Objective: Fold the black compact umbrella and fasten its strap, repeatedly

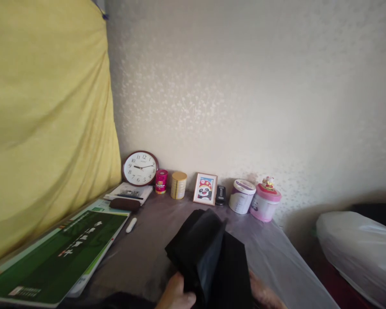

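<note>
At the near edge of the table, a bundle of black folded sheets [199,249] stands partly opened, its thin layers fanned at the top. I cannot tell whether it is paper or cloth. My left hand [176,294] grips its lower left part, with the thumb pressed against the layers and the fingers curled. At the lower right edge, my right hand [265,294] holds the bundle from the side. It is blurred, and its fingertips are hidden behind the black material.
Green books [54,257] lie left, near a brown case [125,204] and a white stick-like object [131,225]. Along the wall stand a clock [140,168], pink tin [161,182], yellow can [179,186], panda picture [205,189], black object [220,195] and two tubs [241,197]. A whitish bag [357,253] sits right.
</note>
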Available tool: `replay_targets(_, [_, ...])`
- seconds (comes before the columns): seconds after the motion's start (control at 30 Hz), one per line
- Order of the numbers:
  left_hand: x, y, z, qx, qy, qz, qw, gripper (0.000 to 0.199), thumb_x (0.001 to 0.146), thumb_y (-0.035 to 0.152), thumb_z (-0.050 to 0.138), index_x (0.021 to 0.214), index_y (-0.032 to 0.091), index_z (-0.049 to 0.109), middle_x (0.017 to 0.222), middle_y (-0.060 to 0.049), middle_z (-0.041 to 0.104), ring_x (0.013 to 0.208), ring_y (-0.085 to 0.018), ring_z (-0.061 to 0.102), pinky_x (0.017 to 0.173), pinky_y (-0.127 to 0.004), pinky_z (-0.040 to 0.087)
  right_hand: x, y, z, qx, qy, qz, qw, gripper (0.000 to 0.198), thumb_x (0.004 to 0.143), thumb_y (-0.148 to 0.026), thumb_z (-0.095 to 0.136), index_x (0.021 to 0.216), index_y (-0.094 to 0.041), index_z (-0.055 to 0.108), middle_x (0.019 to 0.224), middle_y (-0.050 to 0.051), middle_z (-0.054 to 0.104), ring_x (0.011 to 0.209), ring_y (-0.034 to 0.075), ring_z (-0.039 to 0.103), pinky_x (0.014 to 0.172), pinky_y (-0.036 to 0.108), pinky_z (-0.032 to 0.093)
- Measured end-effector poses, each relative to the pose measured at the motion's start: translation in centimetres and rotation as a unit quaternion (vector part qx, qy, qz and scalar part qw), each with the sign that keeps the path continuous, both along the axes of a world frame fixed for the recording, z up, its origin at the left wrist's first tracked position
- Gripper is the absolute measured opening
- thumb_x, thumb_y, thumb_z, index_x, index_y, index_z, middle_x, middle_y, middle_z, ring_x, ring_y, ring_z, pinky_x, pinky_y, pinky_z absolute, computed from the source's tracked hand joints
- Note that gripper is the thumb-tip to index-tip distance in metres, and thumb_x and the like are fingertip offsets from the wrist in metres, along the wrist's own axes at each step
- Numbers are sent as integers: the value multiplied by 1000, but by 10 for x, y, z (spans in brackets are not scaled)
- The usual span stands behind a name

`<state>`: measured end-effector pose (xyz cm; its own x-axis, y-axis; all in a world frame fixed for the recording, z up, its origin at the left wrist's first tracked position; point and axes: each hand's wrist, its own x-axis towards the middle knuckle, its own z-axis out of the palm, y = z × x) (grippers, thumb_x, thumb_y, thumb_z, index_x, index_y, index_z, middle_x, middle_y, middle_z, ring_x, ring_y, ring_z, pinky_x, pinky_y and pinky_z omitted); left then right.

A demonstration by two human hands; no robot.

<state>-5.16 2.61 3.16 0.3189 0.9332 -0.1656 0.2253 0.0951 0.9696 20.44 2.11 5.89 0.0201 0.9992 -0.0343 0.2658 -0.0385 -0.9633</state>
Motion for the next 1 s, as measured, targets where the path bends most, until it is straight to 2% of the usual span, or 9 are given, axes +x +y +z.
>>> replay_targets(0.07, [6,4,-8,115,99,19,988,64,55,4,50,116,25,50,113,-3,60,116,-23,49,98,-33,37,7,9,1,-89,3,102,991,15,66,-32,65,68,-17,68,49,-1,57,40,9,48,38,18,37])
replay_targets(0.13, [12,5,-11,171,192,19,966,78,53,-2,48,126,25,41,128,-6,49,120,-22,47,100,-31,36,16,7,0,-141,4,156,978,17,70,-32,60,71,-17,68,47,-3,56,38,6,45,37,15,32])
replay_targets(0.3, [23,-3,4,111,390,-5,914,78,58,-6,45,133,12,32,136,-23,34,95,-27,63,78,-35,50,49,-5,-15,-177,-52,101,978,13,66,-30,58,62,-18,62,42,-4,55,34,7,46,35,15,29])
replay_targets(0.37, [25,-6,11,109,426,-16,898,76,58,-7,44,132,8,34,135,-25,35,92,-29,64,76,-37,51,59,-3,-18,-137,-107,61,983,15,64,-33,59,59,-19,62,45,-2,58,40,13,54,37,18,36])
replay_targets(0.43, [26,-8,14,116,430,-24,895,78,57,-6,45,133,8,34,135,-25,37,94,-30,63,77,-38,51,63,3,-13,-27,-180,-24,983,18,64,-37,59,61,-21,65,56,2,65,54,18,61,48,24,46])
replay_targets(0.53, [21,-7,12,112,418,-38,901,81,57,-2,50,135,9,30,139,-27,31,99,-33,61,81,-39,50,52,13,8,132,-265,-149,944,24,71,-41,56,82,-23,68,82,5,70,70,20,65,66,30,50])
replay_targets(0.67, [10,-5,4,107,381,-62,916,83,63,8,53,140,15,21,141,-24,29,99,-31,61,82,-38,49,9,21,39,240,-311,-77,916,32,83,-36,47,111,-24,58,88,4,65,71,16,63,70,27,50])
replay_targets(0.8, [6,-4,-5,108,366,-88,920,91,63,4,49,142,20,7,144,-17,29,104,-25,60,84,-30,48,-33,30,49,244,-383,71,888,46,85,-18,40,130,-28,42,99,3,61,80,15,62,72,25,49])
replay_targets(1.0, [14,-7,-18,112,450,-73,883,79,69,-2,34,141,21,12,144,-16,31,88,-22,66,73,-31,50,-56,54,52,244,-432,110,861,27,84,-7,39,96,-21,58,90,3,60,80,14,61,72,24,47])
